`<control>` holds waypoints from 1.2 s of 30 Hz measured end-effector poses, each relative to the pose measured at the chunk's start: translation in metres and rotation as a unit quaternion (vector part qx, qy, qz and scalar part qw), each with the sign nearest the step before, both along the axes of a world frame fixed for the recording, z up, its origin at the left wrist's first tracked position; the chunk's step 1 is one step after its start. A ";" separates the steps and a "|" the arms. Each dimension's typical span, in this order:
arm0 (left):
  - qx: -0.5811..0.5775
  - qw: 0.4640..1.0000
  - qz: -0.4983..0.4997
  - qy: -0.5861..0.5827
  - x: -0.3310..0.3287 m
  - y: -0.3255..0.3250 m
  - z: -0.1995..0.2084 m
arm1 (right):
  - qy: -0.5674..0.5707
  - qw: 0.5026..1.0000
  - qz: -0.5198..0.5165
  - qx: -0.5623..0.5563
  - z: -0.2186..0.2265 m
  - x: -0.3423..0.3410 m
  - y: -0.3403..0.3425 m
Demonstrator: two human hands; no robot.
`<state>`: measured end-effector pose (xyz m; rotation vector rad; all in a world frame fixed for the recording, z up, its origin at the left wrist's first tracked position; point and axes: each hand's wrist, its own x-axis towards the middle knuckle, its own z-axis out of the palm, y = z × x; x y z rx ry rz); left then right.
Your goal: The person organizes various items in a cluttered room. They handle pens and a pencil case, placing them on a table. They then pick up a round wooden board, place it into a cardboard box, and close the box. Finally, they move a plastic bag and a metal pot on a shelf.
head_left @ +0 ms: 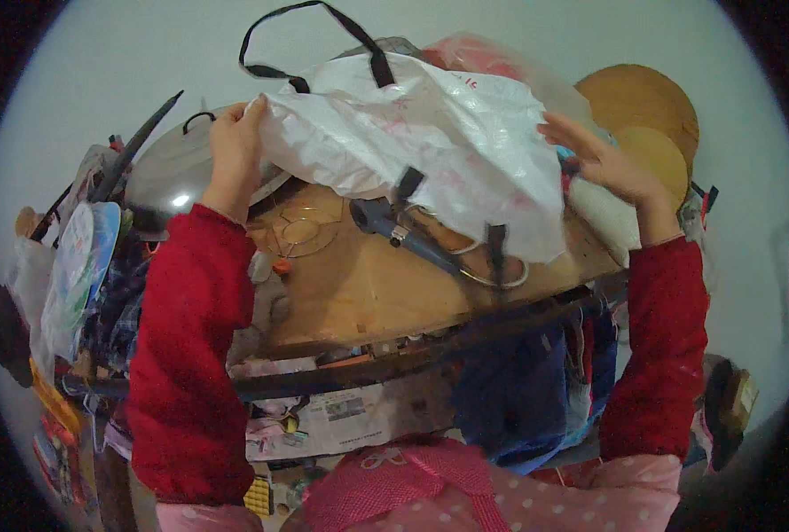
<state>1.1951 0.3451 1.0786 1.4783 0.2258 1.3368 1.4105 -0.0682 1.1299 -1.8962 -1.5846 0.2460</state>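
Observation:
A large white plastic bag [394,124] with black strap handles is spread in the air over the wooden table. My left hand [236,146] is closed on its upper left corner. At the bag's right edge my right hand [609,164] has its fingers stretched out and apart; whether they touch the bag I cannot tell. One strap loop stands up at the top, and two black strap ends hang at the lower side. Below the bag lies a dark grey-blue hair dryer [403,238] with a pale cord, partly covered by it.
A shiny metal lid [168,182] stands at the left, beside a round wire rack [301,232] on the wooden tabletop [359,297]. Round wooden boards [647,102] lean against the wall at right. Dark blue cloth [510,390] hangs below the table's front edge.

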 end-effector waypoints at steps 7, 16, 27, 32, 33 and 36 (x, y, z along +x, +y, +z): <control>0.057 0.997 0.045 0.007 0.000 0.050 -0.008 | -0.473 0.873 -0.120 0.012 -0.069 -0.038 0.018; -0.150 0.980 -0.130 -0.029 -0.019 0.024 0.023 | -0.514 0.815 -0.201 0.176 -0.114 -0.023 0.125; 0.010 0.987 -0.153 -0.045 -0.117 -0.028 0.062 | -0.379 0.806 -0.124 0.438 -0.046 -0.074 0.239; 0.255 0.961 -0.068 0.090 -0.111 -0.073 0.023 | 0.133 0.866 0.198 0.440 -0.082 -0.137 0.340; 0.276 0.955 -0.050 0.101 -0.106 -0.066 0.015 | 0.282 0.842 0.277 0.368 -0.091 -0.151 0.348; 0.220 0.967 -0.012 0.130 -0.109 -0.075 0.014 | 0.287 0.866 0.306 0.272 -0.109 -0.192 0.352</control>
